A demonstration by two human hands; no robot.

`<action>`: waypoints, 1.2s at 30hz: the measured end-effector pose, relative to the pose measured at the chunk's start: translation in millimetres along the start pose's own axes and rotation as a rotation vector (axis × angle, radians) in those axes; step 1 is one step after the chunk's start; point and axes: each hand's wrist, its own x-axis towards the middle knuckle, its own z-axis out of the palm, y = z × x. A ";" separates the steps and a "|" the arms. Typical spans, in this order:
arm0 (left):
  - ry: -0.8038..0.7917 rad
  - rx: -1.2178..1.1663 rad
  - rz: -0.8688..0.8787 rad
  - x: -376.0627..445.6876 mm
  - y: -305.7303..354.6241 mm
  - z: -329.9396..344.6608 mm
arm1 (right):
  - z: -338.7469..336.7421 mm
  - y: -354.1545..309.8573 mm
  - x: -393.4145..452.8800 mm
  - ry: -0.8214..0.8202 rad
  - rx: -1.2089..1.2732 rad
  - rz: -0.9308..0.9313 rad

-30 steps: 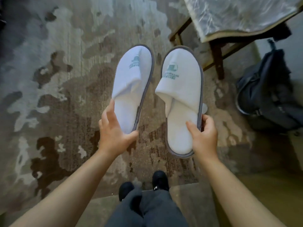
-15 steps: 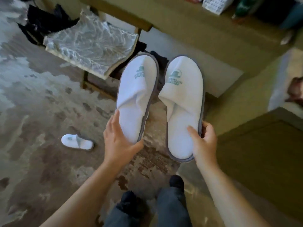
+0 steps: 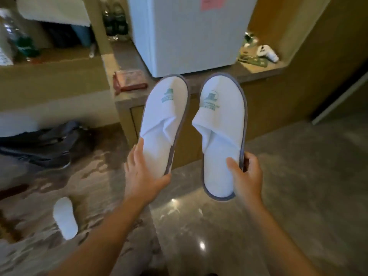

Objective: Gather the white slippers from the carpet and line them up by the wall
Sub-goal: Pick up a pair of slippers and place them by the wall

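I hold two white slippers with grey edging and green logos up in front of me, toes pointing away. My left hand grips the heel of the left slipper. My right hand grips the heel of the right slipper, thumb on its insole. A third white slipper lies on the patterned carpet at the lower left, blurred.
A low wooden cabinet stands straight ahead with a white mini fridge on top. A dark bag lies on the floor at the left. Glossy stone floor spreads to the right, toward a wooden wall panel.
My view has swung to the right, from the carpet and bench to the cabinet, fridge and stone floor. Both hands keep the same hold on the two slippers.
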 end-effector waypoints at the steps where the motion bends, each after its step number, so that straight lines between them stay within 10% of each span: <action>1: -0.035 -0.015 0.054 -2.3 21.3 20.7 | -29.5 4.5 5.5 0.055 0.008 0.016; 18: -0.521 -0.102 0.338 -34.5 261.6 325.1 | -359.1 96.9 122.2 0.619 0.074 0.216; 36: -0.441 -0.067 0.156 163.7 438.9 596.0 | -459.5 138.9 538.4 0.290 -0.022 0.270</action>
